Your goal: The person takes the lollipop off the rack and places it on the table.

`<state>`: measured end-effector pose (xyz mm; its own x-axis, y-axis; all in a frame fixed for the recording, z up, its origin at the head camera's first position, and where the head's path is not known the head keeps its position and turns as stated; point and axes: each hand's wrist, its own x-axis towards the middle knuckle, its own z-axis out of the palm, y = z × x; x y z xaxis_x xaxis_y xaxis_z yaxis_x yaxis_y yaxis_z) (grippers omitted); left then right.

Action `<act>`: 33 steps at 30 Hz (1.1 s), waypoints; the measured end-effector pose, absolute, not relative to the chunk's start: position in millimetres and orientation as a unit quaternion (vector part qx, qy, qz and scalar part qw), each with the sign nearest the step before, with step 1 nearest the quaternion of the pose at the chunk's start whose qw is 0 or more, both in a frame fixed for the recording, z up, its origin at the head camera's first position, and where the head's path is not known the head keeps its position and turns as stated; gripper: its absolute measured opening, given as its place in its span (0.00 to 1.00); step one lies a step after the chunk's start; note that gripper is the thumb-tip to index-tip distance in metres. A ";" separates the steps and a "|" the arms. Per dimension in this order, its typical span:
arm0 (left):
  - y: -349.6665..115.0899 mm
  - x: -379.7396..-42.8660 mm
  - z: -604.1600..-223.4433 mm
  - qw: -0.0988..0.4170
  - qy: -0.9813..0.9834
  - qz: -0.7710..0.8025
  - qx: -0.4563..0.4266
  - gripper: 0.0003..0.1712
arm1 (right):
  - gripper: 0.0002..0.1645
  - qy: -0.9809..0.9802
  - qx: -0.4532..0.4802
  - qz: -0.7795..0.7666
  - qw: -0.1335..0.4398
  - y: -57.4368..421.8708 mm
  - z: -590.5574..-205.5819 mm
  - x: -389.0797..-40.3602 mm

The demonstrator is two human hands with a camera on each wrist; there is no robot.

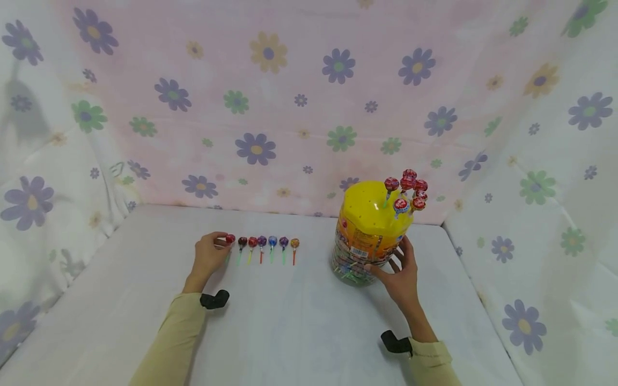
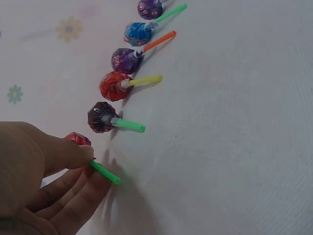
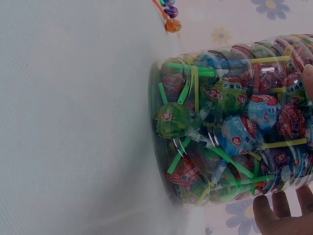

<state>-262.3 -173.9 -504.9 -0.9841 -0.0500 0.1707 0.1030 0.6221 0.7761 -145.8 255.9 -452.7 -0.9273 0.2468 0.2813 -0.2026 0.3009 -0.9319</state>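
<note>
My left hand pinches a red-wrapped lollipop at the left end of a row of lollipops. In the left wrist view its green stick pokes out between thumb and fingers. Beside it lies a dark brown lollipop, then a red one on a yellow stick. On the right, my right hand holds a clear plastic jar full of wrapped lollipops, thumb on the near side and fingers round the right side. Several lollipops stand upright in its yellow lid.
Farther along the row lie purple and blue lollipops, ending with an orange one. White cloth covers the table. A flowered curtain hangs behind the table and along both sides.
</note>
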 end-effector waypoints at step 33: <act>-148.1 -255.2 -480.3 0.123 -0.865 -0.483 -0.055 0.19 | 0.60 -0.783 -0.010 0.593 0.189 258.4 -453.0 -146.5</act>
